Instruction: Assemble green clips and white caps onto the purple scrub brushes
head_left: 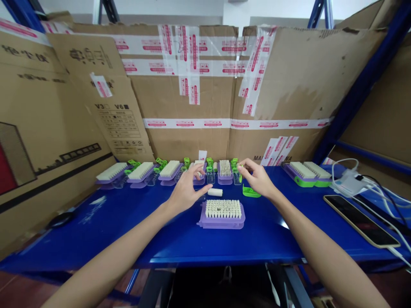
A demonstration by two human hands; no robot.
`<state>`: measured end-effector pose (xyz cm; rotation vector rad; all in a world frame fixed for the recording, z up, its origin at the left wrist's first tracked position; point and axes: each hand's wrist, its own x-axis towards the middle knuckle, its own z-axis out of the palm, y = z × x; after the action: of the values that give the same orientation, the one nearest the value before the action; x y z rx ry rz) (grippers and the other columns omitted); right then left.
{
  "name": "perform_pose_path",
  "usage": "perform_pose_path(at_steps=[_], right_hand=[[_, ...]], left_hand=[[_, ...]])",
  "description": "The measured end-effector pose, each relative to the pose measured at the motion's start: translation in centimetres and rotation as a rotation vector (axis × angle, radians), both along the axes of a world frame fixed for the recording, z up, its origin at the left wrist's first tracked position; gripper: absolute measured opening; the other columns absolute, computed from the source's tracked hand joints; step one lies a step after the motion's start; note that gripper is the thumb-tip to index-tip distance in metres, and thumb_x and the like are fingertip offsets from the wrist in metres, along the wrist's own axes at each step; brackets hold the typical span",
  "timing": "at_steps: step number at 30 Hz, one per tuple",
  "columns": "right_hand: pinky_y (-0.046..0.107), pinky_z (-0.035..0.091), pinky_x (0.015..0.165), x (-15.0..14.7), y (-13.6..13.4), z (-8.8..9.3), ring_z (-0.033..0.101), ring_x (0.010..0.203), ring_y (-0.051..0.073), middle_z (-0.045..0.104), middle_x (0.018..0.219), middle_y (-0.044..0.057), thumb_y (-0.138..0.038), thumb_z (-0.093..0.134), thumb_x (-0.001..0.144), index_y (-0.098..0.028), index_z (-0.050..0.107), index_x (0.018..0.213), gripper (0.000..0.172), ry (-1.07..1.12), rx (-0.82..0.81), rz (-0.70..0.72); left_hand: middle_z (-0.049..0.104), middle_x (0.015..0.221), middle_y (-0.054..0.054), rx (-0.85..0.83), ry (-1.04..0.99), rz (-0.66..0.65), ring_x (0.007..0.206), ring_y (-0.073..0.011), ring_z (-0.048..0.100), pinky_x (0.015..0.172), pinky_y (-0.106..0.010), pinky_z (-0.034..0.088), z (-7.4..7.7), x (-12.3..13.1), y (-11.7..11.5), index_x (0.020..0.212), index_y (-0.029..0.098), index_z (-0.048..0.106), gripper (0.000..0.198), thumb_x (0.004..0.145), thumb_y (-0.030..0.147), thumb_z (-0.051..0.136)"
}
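My left hand [189, 188] is raised over the middle of the table, thumb and fingers apart, holding nothing. A white cylinder [215, 192] lies just right of its thumb. My right hand [255, 176] has thumb and fingertips closed on a small green piece [240, 173], near the clear container [236, 176] in the back row. Under this hand a green tray-like part [251, 191] rests on the table. Nearer me sits a purple brush [222, 216] with cream bristles facing up; neither hand touches it.
Purple brushes [140, 172] with green parts and clear containers line the back of the blue table [128, 239]. At the right are green-based brushes [303, 174], white cables, a white adapter [348, 183] and a phone [361, 220]. Cardboard walls [189, 141] stand behind.
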<state>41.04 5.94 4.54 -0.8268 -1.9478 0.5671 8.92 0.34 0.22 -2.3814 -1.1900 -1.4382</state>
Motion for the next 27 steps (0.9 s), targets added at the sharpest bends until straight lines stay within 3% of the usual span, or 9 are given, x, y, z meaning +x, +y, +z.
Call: perform_pose_path(at_steps=[2, 4, 6, 9, 22, 27], right_hand=[[0.034, 0.044, 0.072, -0.6, -0.4, -0.4, 0.056, 0.07, 0.018, 0.061, 0.074, -0.003, -0.066, 0.06, 0.112, -0.025, 0.064, 0.102, 0.042, -0.039, -0.008, 0.021], [0.034, 0.045, 0.072, -1.1, -0.6, -0.7, 0.058, 0.069, 0.018, 0.062, 0.074, -0.003, -0.063, 0.059, 0.113, -0.026, 0.063, 0.102, 0.04, -0.066, -0.019, 0.036], [0.034, 0.046, 0.074, -1.3, -0.7, -0.8, 0.059, 0.071, 0.018, 0.063, 0.076, -0.003, -0.062, 0.058, 0.113, -0.026, 0.063, 0.101, 0.038, -0.089, -0.023, 0.044], [0.035, 0.046, 0.076, -1.4, -0.6, -1.1, 0.059, 0.074, 0.019, 0.063, 0.08, -0.002, -0.059, 0.056, 0.114, -0.026, 0.062, 0.1, 0.037, -0.127, -0.007, 0.046], [0.037, 0.046, 0.084, -0.9, 1.0, -2.1, 0.067, 0.087, 0.024, 0.073, 0.089, 0.005, -0.045, 0.047, 0.12, -0.025, 0.065, 0.089, 0.042, -0.44, 0.065, 0.02], [0.04, 0.05, 0.095, -0.9, 1.5, -2.7, 0.07, 0.099, 0.026, 0.083, 0.103, 0.008, -0.032, 0.055, 0.118, -0.023, 0.078, 0.103, 0.029, -0.54, 0.1, 0.051]], left_hand=[[0.076, 0.126, -0.008, 0.022, 0.025, -0.008, 0.104, -0.0246, 0.074, 0.103, -0.048, 0.061, 0.2, 0.1, -0.2, 0.158, 0.028, 0.054, 0.052, 0.114, 0.05, 0.073], [0.078, 0.122, -0.007, 0.041, 0.077, -0.022, 0.109, -0.0258, 0.074, 0.103, -0.047, 0.058, 0.6, 0.1, -0.4, 0.142, 0.027, 0.066, 0.029, 0.119, 0.045, 0.066], [0.079, 0.117, -0.007, 0.046, 0.138, -0.038, 0.11, -0.026, 0.074, 0.101, -0.046, 0.055, 0.9, 0.1, -0.6, 0.124, 0.025, 0.073, 0.019, 0.122, 0.04, 0.061], [0.08, 0.107, -0.005, 0.002, 0.221, -0.056, 0.104, -0.0253, 0.073, 0.097, -0.045, 0.052, 1.2, 0.0, -0.6, 0.112, 0.024, 0.074, 0.023, 0.122, 0.04, 0.06], [0.081, 0.116, -0.006, -0.152, 0.316, -0.128, 0.109, -0.0274, 0.071, 0.103, -0.046, 0.052, 0.7, -0.3, -0.2, 0.125, 0.025, 0.08, 0.028, 0.118, 0.048, 0.066], [0.08, 0.115, -0.007, -0.236, 0.376, -0.18, 0.11, -0.0273, 0.071, 0.107, -0.048, 0.053, 0.7, -0.4, 0.1, 0.12, 0.024, 0.085, 0.033, 0.119, 0.05, 0.063]])
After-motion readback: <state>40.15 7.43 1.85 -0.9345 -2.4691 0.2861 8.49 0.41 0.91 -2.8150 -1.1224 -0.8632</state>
